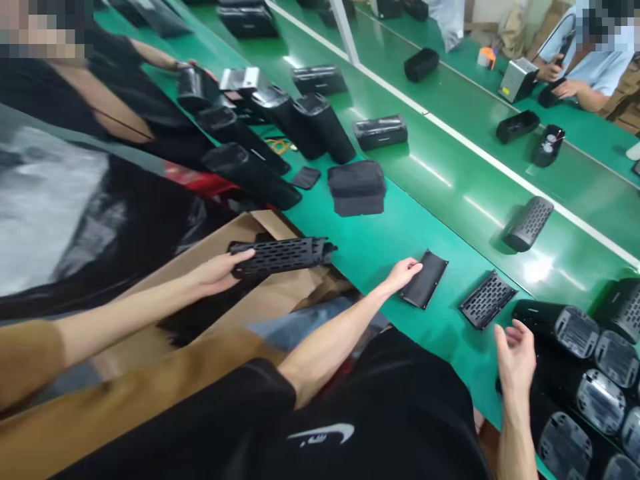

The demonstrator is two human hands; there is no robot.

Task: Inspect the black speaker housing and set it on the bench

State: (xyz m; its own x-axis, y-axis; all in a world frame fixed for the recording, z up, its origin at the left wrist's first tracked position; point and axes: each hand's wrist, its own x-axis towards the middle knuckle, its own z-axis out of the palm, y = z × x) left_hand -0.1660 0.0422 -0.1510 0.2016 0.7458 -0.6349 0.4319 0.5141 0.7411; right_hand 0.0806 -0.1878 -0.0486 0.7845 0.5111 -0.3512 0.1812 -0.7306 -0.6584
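My left hand (405, 273) is closed on the upper left edge of a smooth, curved black panel (426, 280) with small tabs at its corners. The panel rests at least partly on the green bench; whether it is fully flat I cannot tell. To its right lies a slotted black speaker grille (488, 300), its hollow side up. My right hand (517, 353) hangs just below the grille, fingers apart and bent, with nothing in it. Close by on the right stand several black speaker housings (577, 331) with clear-looking end caps.
At left, a co-worker's hand (225, 273) holds a slotted black cover (285, 255) over a cardboard box (200, 267). A stack of dark sheets (357, 188) lies on the bench. Speakers (381, 131) stand along the green conveyor (450, 167). Another person (595, 60) works opposite.
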